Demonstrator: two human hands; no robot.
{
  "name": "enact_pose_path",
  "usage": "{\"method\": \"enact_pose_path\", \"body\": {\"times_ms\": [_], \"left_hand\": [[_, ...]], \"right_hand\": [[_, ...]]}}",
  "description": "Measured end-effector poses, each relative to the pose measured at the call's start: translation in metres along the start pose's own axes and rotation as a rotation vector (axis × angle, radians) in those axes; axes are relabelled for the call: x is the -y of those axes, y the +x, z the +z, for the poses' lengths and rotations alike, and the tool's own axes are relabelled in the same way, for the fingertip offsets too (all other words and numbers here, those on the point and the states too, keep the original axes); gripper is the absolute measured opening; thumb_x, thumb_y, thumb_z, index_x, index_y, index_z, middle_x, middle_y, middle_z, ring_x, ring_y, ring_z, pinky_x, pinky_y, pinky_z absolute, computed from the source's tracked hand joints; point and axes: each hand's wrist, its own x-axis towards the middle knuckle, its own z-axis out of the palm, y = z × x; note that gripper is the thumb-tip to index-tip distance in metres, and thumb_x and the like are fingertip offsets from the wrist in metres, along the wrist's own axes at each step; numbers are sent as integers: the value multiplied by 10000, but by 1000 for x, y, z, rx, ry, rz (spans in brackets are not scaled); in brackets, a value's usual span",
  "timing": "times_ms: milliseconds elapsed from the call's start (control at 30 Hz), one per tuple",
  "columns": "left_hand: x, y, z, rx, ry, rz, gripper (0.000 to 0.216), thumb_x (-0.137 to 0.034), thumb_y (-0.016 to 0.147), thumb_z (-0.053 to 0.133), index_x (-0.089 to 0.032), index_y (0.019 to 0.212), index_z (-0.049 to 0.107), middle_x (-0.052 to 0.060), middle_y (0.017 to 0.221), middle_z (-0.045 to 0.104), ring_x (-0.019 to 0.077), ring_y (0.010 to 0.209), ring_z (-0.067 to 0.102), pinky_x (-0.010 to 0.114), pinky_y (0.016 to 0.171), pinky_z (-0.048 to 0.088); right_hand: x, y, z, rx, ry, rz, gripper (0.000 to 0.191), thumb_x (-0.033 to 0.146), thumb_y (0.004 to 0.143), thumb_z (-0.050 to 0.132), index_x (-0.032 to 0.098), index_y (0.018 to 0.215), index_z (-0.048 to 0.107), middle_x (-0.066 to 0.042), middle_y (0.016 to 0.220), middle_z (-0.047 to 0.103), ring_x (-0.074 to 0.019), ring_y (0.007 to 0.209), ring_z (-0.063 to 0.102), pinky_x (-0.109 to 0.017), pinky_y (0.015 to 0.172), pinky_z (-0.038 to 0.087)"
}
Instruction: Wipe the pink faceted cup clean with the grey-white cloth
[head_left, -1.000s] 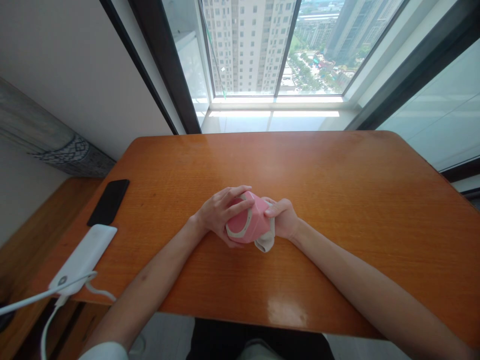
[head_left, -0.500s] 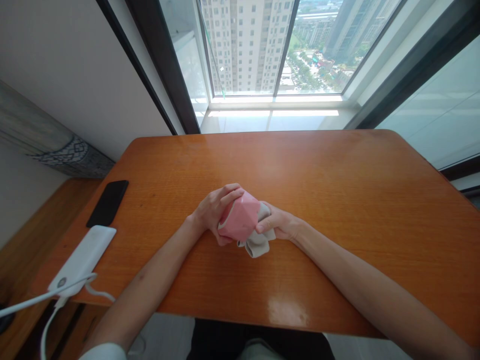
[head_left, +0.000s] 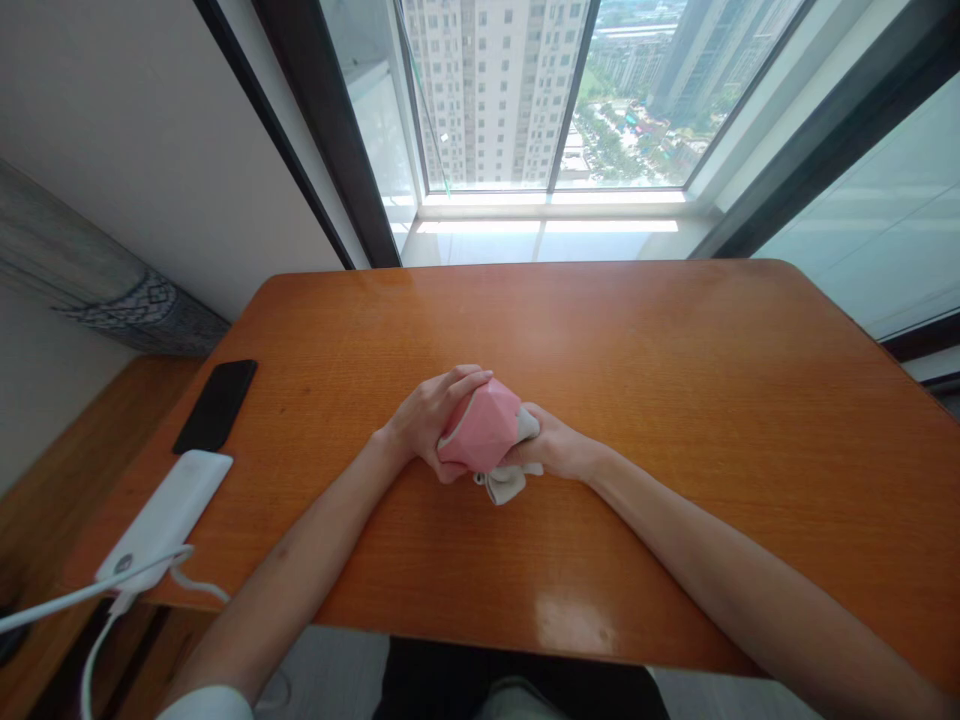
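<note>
Pink faceted object (head_left: 484, 432) sits mid-frame just above the tabletop (head_left: 675, 400), gripped by the left hand (head_left: 427, 420). The right hand (head_left: 555, 450) presses a grey cloth (head_left: 510, 480) against it: wiping, apparently, and turning it would expose a fresh face.

High-rise flat, home or home office by look. I sit at orange wooden table (head_left: 675, 400) pushed against floor-to-ceiling window (head_left: 525, 100), dark frames. Outside: residential towers, tree-lined street far below. On my left, black phone (head_left: 216, 405) and white power bank (head_left: 166, 520) with cable (head_left: 97, 640), plain white wall, patterned grey fabric at its foot.
</note>
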Motion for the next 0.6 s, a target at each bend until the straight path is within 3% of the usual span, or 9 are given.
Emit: {"method": "enact_pose_path", "body": {"times_ms": [133, 333, 433, 533, 600], "left_hand": [[-1, 0, -2, 11, 19, -5, 1341, -997, 729, 704, -217, 1766, 369, 213, 1440, 690, 411, 1215, 802, 540, 962, 732], [-1, -2, -1, -18, -47, -5, 1343, -1047, 747, 652, -210, 1764, 388, 217, 1449, 689, 407, 1211, 796, 545, 987, 719], [0, -2, 0, -25, -57, -10, 1340, -1054, 763, 635, -208, 1771, 382, 217, 1460, 687, 404, 1219, 797, 531, 994, 714], [0, -3, 0, -24, -51, -10, 1350, -1071, 761, 620, -205, 1771, 389, 219, 1455, 692, 405, 1219, 799, 523, 995, 714], [0, -4, 0, -20, -50, -8, 1355, -1088, 762, 592, -204, 1769, 397, 222, 1448, 694, 407, 1222, 798, 528, 997, 714]], "right_hand": [[3, -2, 3, 10, -227, -154, 271, 279, 740, 958, 162, 780, 717, 34, 711, 688, -104, 639, 585, -214, 620, 526], [-8, -6, 12, 39, -381, -197, 88, 246, 900, 757, 183, 870, 703, -4, 784, 734, -163, 710, 700, -265, 672, 586], [-16, -4, 9, 17, -607, -410, 102, 154, 880, 693, 198, 795, 659, 18, 742, 699, -138, 671, 643, -243, 663, 542], [-20, -1, 5, -18, -936, -669, 156, 48, 776, 647, 204, 759, 639, 7, 743, 704, -140, 672, 588, -241, 654, 483], [-20, -1, 3, -26, -1157, -757, 203, 10, 711, 638, 206, 762, 646, -20, 775, 735, -164, 706, 604, -264, 679, 483]]}}
